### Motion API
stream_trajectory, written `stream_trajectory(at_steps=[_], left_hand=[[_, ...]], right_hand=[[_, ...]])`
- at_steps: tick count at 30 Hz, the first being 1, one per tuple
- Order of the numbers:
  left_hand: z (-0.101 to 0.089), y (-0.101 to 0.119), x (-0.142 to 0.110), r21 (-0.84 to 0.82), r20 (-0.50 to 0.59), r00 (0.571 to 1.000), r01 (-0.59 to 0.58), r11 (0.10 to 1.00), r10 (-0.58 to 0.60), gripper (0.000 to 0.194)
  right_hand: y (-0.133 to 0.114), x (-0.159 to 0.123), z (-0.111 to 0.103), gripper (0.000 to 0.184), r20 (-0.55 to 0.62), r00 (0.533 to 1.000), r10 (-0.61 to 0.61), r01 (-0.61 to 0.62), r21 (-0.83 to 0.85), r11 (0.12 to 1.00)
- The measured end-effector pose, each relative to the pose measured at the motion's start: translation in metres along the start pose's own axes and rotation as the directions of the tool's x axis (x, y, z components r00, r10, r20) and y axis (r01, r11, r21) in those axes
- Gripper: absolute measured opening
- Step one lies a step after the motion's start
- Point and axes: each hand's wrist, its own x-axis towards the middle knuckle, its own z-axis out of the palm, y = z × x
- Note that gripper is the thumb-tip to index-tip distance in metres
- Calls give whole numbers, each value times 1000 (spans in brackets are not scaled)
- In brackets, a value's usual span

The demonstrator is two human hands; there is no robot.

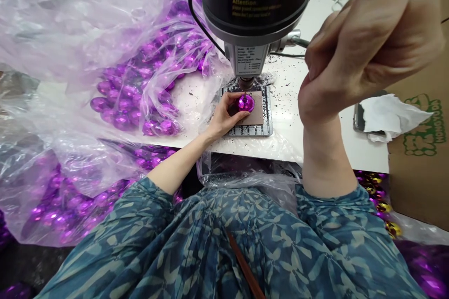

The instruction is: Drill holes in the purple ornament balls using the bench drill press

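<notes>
Between the thumb and fingers of my left hand (pixel 227 114) is a shiny purple faceted ball (pixel 246 103), held on a brown square board (pixel 258 111). The board lies on the slotted metal base (pixel 267 127) of a bench drill press (pixel 257 18). Directly over the ball stands the drill chuck (pixel 246 83); its bit reaches down to the ball's top, where a dark spot shows. My right hand (pixel 372 42) is raised at the right, closed around the drill's feed lever (pixel 300 41). Most of the lever is hidden by the fist.
Clear plastic bags (pixel 115 23) with many purple balls (pixel 122 103) spread over the table's left side and below its edge. At the right lie a white tissue (pixel 393 114), a dark phone-like object (pixel 359 117) and a cardboard box (pixel 417 177). Dark shavings dot the white table (pixel 286 103).
</notes>
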Motion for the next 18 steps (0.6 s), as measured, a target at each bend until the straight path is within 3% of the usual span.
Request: stream_trajectory(at_steps=[3, 5, 12, 18], left_hand=[[-1, -1, -1, 9, 14, 1000, -19, 1000, 19, 64], [-1, -2, -1, 12, 18, 999, -38, 999, 38, 63], [0, -3, 0, -4, 7, 999, -34, 999, 34, 63], [-1, 0, -1, 17, 15, 1000, -16, 1000, 16, 63]], right_hand=[[8, -4, 1, 35, -56, 965, -258, 257, -28, 966], [14, -6, 1, 32, -67, 943, -327, 325, -45, 945], [28, -15, -3, 24, -135, 931, -339, 330, -84, 940], [33, -26, -7, 70, -88, 939, -333, 301, -261, 917]])
